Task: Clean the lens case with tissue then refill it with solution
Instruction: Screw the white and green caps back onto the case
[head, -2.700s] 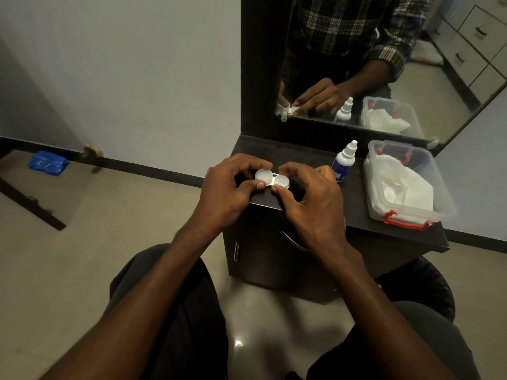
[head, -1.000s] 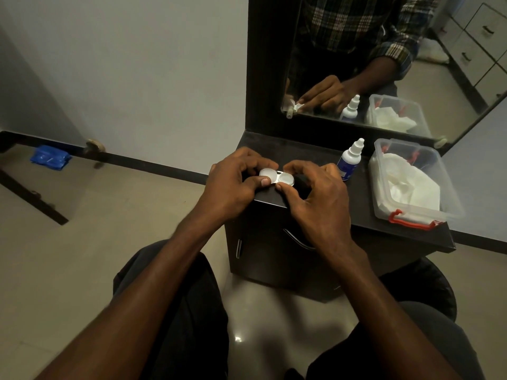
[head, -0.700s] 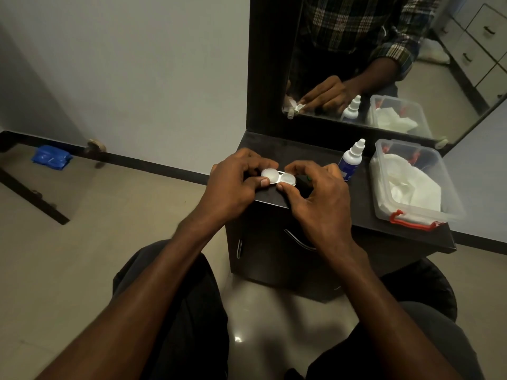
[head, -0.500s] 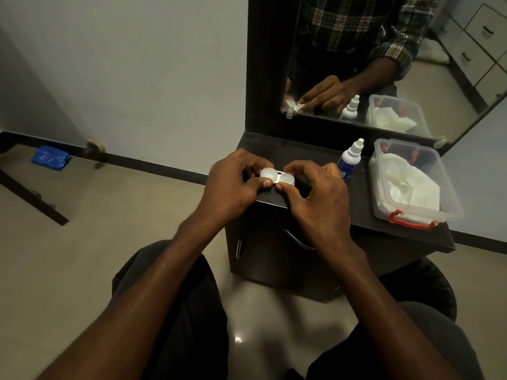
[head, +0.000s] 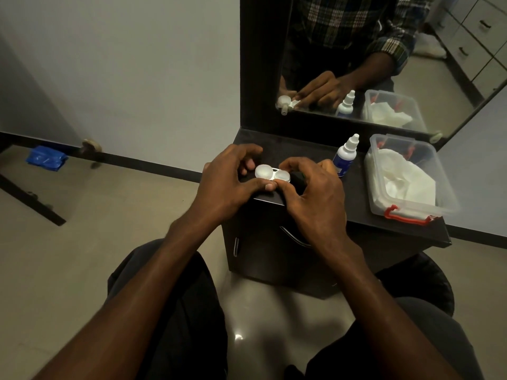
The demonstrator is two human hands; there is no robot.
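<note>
Head view: left hand (head: pixel 225 185) and right hand (head: pixel 312 198) both pinch the lens case (head: pixel 272 172) at the cabinet (head: pixel 315 242) edge. It could slip off. At 2 o'clock, the solution bottle (head: pixel 345 157) could tip.

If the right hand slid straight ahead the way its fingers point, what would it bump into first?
The right hand points up and left, so it would probably meet the lens case it already touches, then the left hand. Depth is hard to judge.

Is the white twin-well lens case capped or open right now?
Capped: both round white lids sit on the white twin-well lens case, held between left hand and right hand.
</note>
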